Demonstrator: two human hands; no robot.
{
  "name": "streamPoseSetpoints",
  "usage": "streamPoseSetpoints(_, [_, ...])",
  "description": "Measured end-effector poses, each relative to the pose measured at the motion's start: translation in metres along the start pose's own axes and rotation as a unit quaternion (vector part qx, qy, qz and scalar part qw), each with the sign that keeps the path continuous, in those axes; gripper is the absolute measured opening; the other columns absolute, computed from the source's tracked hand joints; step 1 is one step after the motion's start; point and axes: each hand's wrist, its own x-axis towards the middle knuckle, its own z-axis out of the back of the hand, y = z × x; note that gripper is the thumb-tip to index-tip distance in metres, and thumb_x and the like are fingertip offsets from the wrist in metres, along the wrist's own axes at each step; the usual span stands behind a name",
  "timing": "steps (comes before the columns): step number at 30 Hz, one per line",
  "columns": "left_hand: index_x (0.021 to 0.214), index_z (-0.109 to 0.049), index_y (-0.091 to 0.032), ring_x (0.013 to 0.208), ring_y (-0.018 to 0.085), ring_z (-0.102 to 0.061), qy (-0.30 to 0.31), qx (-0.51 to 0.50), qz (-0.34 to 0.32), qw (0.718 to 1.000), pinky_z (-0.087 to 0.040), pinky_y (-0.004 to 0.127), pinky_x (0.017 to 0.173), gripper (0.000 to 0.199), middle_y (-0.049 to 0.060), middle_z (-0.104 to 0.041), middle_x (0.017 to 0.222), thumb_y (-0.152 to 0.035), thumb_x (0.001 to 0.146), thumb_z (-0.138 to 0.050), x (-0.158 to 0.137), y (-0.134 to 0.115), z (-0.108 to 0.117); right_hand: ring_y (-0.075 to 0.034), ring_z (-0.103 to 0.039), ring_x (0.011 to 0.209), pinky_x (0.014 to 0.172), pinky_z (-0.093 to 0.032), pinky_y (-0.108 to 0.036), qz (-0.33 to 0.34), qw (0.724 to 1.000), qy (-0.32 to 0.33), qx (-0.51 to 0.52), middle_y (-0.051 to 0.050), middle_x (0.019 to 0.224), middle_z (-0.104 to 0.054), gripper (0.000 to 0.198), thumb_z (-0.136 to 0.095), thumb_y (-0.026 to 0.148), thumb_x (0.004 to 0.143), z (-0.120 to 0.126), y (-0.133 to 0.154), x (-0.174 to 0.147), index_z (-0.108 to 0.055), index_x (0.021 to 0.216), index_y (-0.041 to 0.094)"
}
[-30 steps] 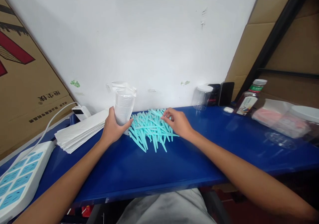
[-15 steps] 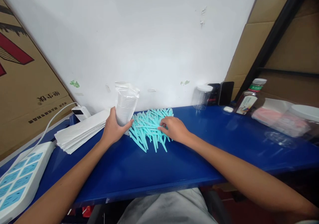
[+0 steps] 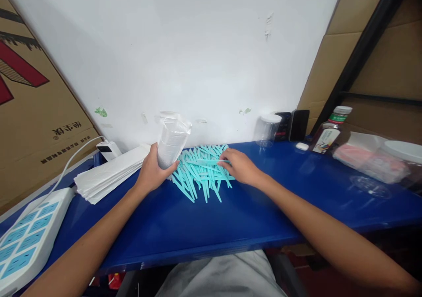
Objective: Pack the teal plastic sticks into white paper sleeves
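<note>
My left hand (image 3: pixel 154 170) is wrapped round a crinkled, see-through white plastic bag (image 3: pixel 173 141) and holds it upright with its mouth upward. A loose pile of slim, tapered turquoise plastic sticks (image 3: pixel 198 174) lies on the blue table just right of the bag. Over the right part of the pile, my right hand (image 3: pixel 240 167) pinches one turquoise stick (image 3: pixel 208 162) by its end. That stick points left, toward the bag. Whether anything is inside the bag I cannot tell.
Flat white bags (image 3: pixel 110 176) lie stacked on the left, near a white power strip (image 3: pixel 39 235) and a cabled white device (image 3: pixel 108 149). Along the right stand a clear jar (image 3: pixel 267 132), phones (image 3: pixel 299 125), a bottle (image 3: pixel 329 132) and a pink package (image 3: pixel 369 158). A wall (image 3: pixel 204 59) rises behind.
My right hand has drawn back slightly to the right and now holds a turquoise stick above the pile. The bag in my left hand has shifted a little right and tilts more.
</note>
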Motion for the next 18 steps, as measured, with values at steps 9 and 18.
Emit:
streamPoseSetpoints(9, [0.15, -0.046, -0.026, 0.118, 0.038, -0.068, 0.077, 0.019, -0.06, 0.995, -0.054, 0.043, 0.089, 0.081, 0.013, -0.068, 0.137, -0.061, 0.084, -0.077, -0.003, -0.004, -0.003, -0.017, -0.056, 0.066, 0.059, -0.039, -0.029, 0.002, 0.944, -0.26, 0.205, -0.004, 0.083, -0.071, 0.036, -0.054, 0.054, 0.107, 0.049, -0.003, -0.007, -0.066, 0.098, 0.021])
streamPoseSetpoints(18, [0.151, -0.05, -0.026, 0.121, 0.037, -0.067, 0.094, 0.055, -0.095, 0.99, -0.054, 0.045, 0.095, 0.074, 0.013, -0.067, 0.14, -0.058, 0.088, -0.074, -0.005, 0.0, -0.008, -0.021, -0.065, 0.081, 0.072, -0.045, -0.032, 0.064, 0.986, -0.123, 0.087, -0.008, 0.093, -0.074, 0.035, -0.049, 0.042, 0.111, 0.05, -0.003, -0.009, -0.074, 0.102, 0.019])
